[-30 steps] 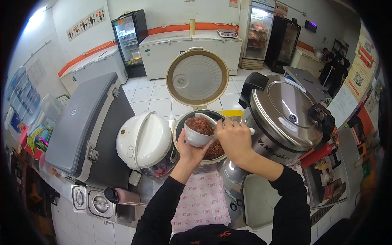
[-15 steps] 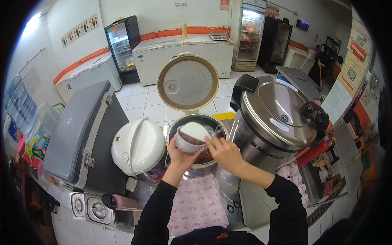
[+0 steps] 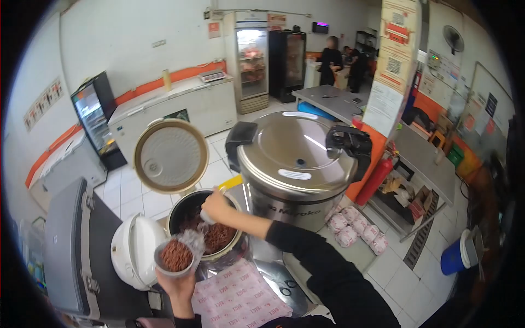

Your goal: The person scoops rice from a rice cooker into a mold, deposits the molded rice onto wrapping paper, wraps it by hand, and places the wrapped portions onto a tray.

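My left hand [image 3: 176, 284] is closed around a white bowl [image 3: 159, 253] lined with clear plastic and filled with reddish-brown rice [image 3: 176, 256]. Over the open rice cooker [image 3: 174, 216], my right hand [image 3: 216, 206] grips a white scoop [image 3: 206, 217], its lower end down by the rice [image 3: 220, 238] in the pot. The cooker's round lid [image 3: 171, 156] stands raised behind it. Loose plastic [image 3: 192, 239] from the bowl's lining sticks out towards the pot. Printed pink-and-white paper [image 3: 235, 298] lies in front of the cooker.
A large steel cooker [image 3: 298, 158] stands right of the pot, with wrapped packets [image 3: 346, 236] on a tray beyond it. Scissors [image 3: 286, 287] lie beside the paper. At left are a white closed cooker [image 3: 136, 249] and a grey cooler box [image 3: 68, 246]. People [image 3: 330, 63] stand far back.
The view has swung right. My right hand has moved away from the bowl to over the pot with the scoop. The bowl, held in my left hand, is now in front of the pot's left side.
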`<state>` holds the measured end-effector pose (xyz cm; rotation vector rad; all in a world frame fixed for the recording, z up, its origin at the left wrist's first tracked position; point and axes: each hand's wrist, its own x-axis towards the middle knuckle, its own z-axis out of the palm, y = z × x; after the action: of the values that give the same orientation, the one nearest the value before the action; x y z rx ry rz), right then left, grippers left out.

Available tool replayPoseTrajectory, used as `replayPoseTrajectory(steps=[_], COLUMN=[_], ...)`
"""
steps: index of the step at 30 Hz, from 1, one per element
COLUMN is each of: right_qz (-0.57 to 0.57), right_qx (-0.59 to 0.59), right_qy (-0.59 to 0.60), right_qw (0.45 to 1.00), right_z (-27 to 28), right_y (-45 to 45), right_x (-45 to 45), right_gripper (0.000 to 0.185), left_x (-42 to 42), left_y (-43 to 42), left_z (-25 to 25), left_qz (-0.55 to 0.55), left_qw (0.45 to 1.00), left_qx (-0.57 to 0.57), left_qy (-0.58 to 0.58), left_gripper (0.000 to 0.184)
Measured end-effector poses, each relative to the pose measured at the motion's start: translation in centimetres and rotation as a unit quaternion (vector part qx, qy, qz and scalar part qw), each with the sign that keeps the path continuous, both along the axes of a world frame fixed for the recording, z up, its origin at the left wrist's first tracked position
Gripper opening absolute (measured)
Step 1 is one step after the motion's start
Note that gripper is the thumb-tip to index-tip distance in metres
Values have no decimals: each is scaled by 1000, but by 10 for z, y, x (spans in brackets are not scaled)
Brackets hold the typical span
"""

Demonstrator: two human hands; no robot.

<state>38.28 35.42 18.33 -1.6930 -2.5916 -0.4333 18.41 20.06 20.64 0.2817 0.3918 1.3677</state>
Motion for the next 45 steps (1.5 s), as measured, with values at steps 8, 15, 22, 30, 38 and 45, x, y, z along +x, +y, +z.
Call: replayPoseTrajectory(steps=[8,15,22,30,38,45], right_qz=[74,26,5,-1,33,97], right_qx=[-176,-184,-176,26,186,127], right_qy=[134,227,285,243,15,71], right_qw=[972,956,942,970,982,985], right_z=[-20,-14,35,104,54,38], right_y=[4,7,-4,-44,-112,-121], right_x=[-7,18,40,39,-7,13], right_gripper=[22,21,26,19,16,33], left_x=[-72,-59,-51,-1,44,55], left_y=[-50,-58,-22,37,96,102], left_z=[-30,-7,16,17,-10,-27], left_qz=[64,180,-43,-128,-152,-121], left_qw=[911,856,997,985,985,984], left_qx=[135,151,16,-29,-62,-87], left_qy=[384,461,55,111,54,99], left_gripper=[45,50,58,60,58,56])
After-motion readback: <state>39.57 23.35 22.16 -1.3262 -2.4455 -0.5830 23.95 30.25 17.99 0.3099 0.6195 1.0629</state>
